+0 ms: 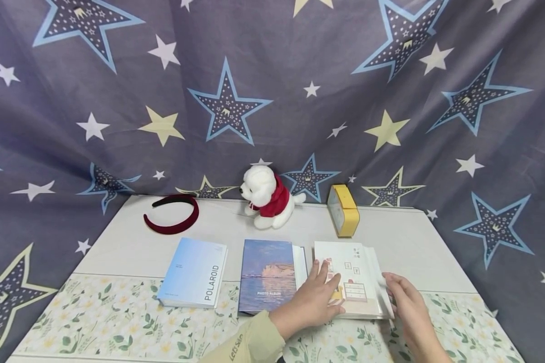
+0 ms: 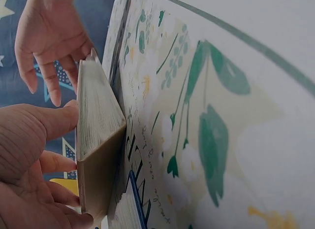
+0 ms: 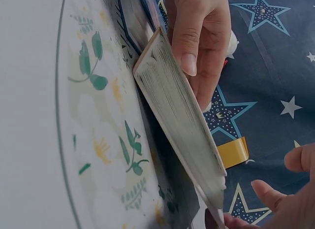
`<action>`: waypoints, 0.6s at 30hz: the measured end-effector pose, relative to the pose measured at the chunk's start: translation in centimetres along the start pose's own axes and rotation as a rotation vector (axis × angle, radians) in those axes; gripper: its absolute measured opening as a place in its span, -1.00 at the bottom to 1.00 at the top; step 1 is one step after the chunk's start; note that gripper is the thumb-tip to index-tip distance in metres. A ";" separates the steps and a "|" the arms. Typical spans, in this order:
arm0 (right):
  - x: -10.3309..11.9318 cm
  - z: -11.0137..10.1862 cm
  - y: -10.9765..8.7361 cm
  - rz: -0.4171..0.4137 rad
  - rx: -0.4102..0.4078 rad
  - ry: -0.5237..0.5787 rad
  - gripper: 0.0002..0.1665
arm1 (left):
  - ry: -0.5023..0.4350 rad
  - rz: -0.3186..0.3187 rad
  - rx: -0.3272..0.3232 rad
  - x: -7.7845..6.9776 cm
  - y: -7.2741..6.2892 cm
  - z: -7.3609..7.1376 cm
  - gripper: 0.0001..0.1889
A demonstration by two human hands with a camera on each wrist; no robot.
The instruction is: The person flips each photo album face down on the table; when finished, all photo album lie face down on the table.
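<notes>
A white album with a drawn room on its cover lies on the right of the table. My left hand rests on its left part with fingers spread. In the left wrist view, the thumb of my left hand lies along the cover edge, above the thick page block. At the album's right edge is my right hand. The right wrist view has that right hand with thumb raised and lower fingertips at the protruding cover edge; part of these fingers is hidden behind it.
Left of the white album lie a blue photo album and a light blue Polaroid album. Behind them are a dark red headband, a white plush dog in a red hoodie and a yellow clock-like box. A star-patterned curtain hangs behind.
</notes>
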State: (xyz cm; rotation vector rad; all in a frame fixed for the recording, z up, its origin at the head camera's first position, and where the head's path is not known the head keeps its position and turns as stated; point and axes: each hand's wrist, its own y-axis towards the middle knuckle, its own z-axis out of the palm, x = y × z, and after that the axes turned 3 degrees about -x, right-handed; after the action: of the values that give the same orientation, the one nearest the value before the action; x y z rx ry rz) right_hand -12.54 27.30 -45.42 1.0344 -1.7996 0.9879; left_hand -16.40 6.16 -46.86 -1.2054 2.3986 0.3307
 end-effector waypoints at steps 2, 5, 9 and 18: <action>0.0 0.0 0.0 -0.007 -0.015 -0.002 -0.21 | -0.003 -0.006 0.000 0.0 0.0 0.0 -0.24; 0.0 0.0 0.1 0.001 -0.032 0.005 -0.22 | -0.025 -0.024 0.001 -0.1 0.0 -0.1 -0.24; 0.0 -0.1 0.2 0.022 -0.041 0.025 -0.20 | -0.054 -0.044 -0.002 -0.2 0.0 -0.1 -0.25; 0.0 -0.3 0.5 0.061 -0.079 0.081 -0.21 | -0.121 -0.071 -0.009 -0.2 0.1 0.2 -0.28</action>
State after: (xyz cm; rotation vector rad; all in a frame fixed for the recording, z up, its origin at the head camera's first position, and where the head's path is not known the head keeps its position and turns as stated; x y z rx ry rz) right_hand -12.93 27.78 -45.41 0.8837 -1.7982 0.9741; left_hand -16.32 6.50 -46.97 -1.2356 2.2483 0.3816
